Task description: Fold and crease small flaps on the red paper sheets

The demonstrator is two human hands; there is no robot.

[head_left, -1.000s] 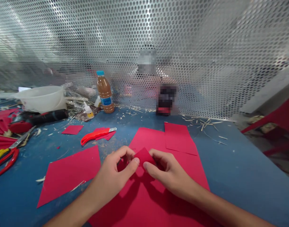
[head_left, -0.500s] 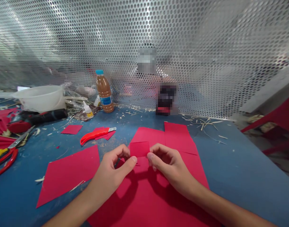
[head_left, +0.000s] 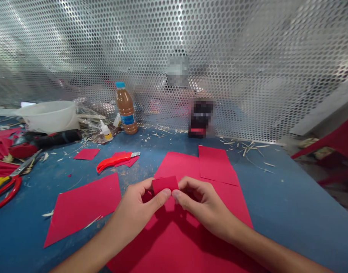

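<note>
A small red paper piece (head_left: 164, 183) is pinched between my two hands, held above larger red sheets. My left hand (head_left: 148, 199) grips its left side, with the thumb along the lower edge. On the other side my right hand (head_left: 195, 197) has thumb and fingers closed at its lower right corner. The thumb tips almost meet. Under both hands lies a large red sheet (head_left: 176, 242), partly shaded by them. A smaller red rectangle (head_left: 215, 162) rests on the sheets at the upper right.
To the left lie another red sheet (head_left: 83, 208), an orange-red utility knife (head_left: 114, 162) and scissors (head_left: 13, 185). Behind them stand a brown bottle (head_left: 126, 110), a glue bottle (head_left: 106, 132), a white bowl (head_left: 51, 117) and a power tool (head_left: 43, 143). A perforated metal panel (head_left: 233, 57) borders the table.
The small red paper has tilted and come slightly lower and left. My thumbs have moved closer together along its lower edge.
</note>
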